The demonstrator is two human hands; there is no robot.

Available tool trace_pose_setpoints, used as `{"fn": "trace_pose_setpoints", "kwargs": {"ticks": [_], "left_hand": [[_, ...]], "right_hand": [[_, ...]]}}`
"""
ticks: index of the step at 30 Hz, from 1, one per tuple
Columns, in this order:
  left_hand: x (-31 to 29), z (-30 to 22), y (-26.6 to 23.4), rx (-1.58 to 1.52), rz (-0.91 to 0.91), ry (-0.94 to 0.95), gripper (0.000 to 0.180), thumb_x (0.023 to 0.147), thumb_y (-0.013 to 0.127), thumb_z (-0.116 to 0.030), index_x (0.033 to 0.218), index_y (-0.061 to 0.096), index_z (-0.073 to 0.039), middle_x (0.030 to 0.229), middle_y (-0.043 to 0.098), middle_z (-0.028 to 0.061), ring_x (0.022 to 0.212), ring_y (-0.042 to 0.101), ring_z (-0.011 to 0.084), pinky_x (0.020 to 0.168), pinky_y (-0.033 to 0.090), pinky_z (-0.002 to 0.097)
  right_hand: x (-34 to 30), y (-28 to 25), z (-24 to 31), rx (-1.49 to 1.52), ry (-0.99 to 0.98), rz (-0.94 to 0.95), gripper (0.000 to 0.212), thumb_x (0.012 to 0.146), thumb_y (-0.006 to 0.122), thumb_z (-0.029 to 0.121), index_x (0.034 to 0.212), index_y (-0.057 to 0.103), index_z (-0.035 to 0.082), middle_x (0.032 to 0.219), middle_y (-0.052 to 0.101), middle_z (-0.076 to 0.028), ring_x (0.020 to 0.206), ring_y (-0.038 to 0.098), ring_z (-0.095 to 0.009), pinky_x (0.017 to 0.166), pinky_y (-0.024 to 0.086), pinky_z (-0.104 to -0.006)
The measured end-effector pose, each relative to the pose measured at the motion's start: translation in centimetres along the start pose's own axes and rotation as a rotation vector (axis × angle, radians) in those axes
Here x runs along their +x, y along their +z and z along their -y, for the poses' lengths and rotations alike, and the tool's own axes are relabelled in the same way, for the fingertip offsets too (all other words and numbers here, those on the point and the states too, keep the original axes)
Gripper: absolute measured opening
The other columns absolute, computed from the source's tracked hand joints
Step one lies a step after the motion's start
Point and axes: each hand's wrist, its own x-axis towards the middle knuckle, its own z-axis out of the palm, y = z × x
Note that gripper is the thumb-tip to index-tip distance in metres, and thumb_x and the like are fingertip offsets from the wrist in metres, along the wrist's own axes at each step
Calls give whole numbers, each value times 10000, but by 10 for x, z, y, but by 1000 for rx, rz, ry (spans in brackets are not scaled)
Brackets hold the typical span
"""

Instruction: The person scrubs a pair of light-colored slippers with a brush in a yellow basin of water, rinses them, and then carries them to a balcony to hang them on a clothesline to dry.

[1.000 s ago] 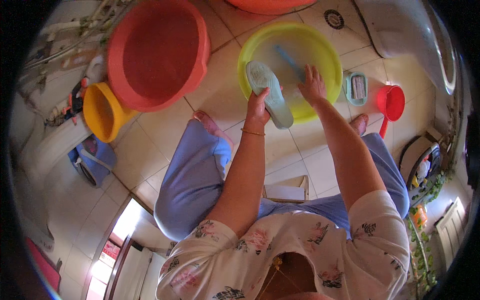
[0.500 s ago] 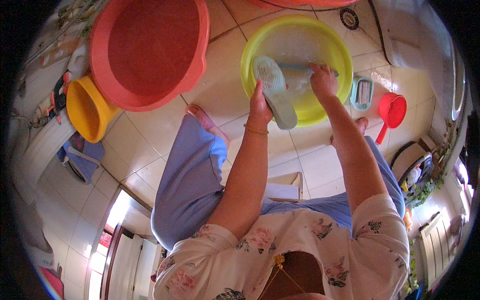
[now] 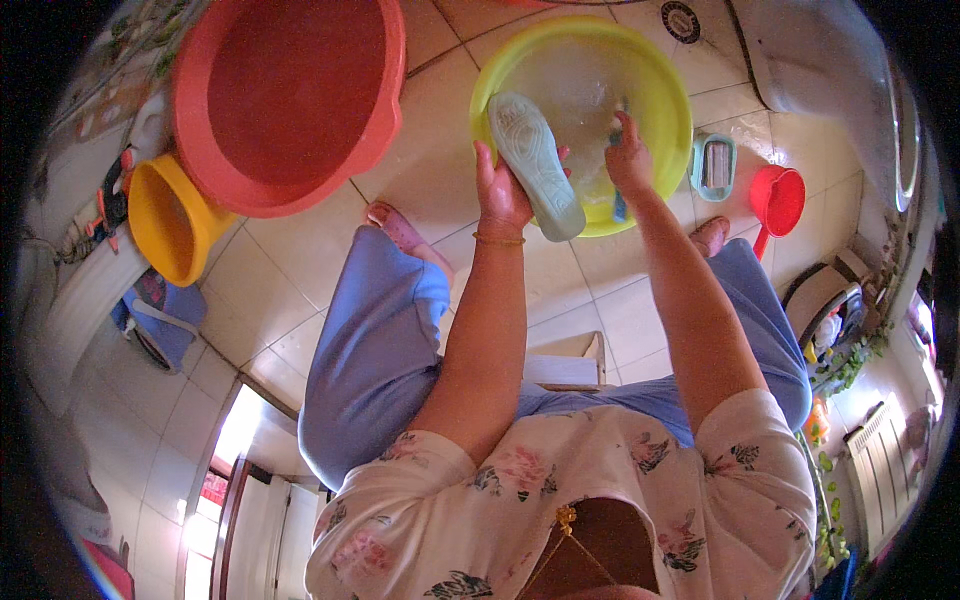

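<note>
My left hand grips a pale green shoe from beneath, its patterned sole turned up. The shoe is tilted over the near left rim of a yellow-green basin that contains cloudy, sudsy water. My right hand is closed around a slim blue brush, held just to the right of the shoe and apart from it. The brush's blue end sticks out below the hand, and a pale, blurred part shows at the upper end.
A large red basin with water stands at the left, beside a yellow bucket. On the right are a light blue soap dish and a red ladle. A floor drain lies beyond the basin.
The brush has swung from lying crosswise over the water to pointing lengthwise in my right hand. My right hand has moved slightly left, and the shoe stays in my left hand.
</note>
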Motion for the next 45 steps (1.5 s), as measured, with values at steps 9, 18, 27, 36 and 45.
{"fn": "trace_pose_setpoints", "kwargs": {"ticks": [9, 18, 27, 36, 45], "left_hand": [[10, 8, -8, 206, -83, 1, 617, 844, 396, -586, 1205, 458, -89, 1060, 577, 93, 854, 591, 241, 700, 504, 426], [13, 19, 2, 232, -195, 47, 532, 832, 438, -491, 1134, 498, -58, 1010, 595, 100, 879, 587, 261, 754, 486, 377], [15, 30, -12, 161, -129, -67, 624, 851, 328, -604, 1165, 461, -81, 999, 580, 118, 848, 602, 300, 672, 526, 432], [27, 39, -16, 167, -131, 24, 522, 891, 372, -520, 1202, 445, -106, 1097, 535, 87, 978, 533, 237, 850, 454, 364], [22, 63, -33, 166, -71, -124, 482, 882, 437, -474, 1191, 477, -107, 1138, 548, 80, 1013, 539, 243, 876, 442, 370]], "right_hand": [[-102, -72, 26, 164, -335, 311, 646, 712, 452, -48, 1318, 379, 165, 1026, 545, -207, 945, 539, -375, 832, 442, -421], [-122, -68, 41, 263, -101, 314, 543, 802, 531, 71, 1315, 392, 185, 934, 580, -227, 821, 597, -356, 732, 475, -404], [-128, -70, 78, -281, -166, 371, 408, 855, 500, 255, 1256, 448, 308, 753, 603, -167, 677, 610, -331, 581, 488, -437], [-72, -45, 89, -311, -69, 379, 387, 873, 451, 282, 1260, 448, 297, 782, 623, -184, 684, 612, -356, 606, 485, -460], [-56, -39, 55, -324, -143, 270, 363, 900, 376, 267, 1261, 410, 280, 768, 630, -170, 666, 625, -337, 542, 488, -460]]}}
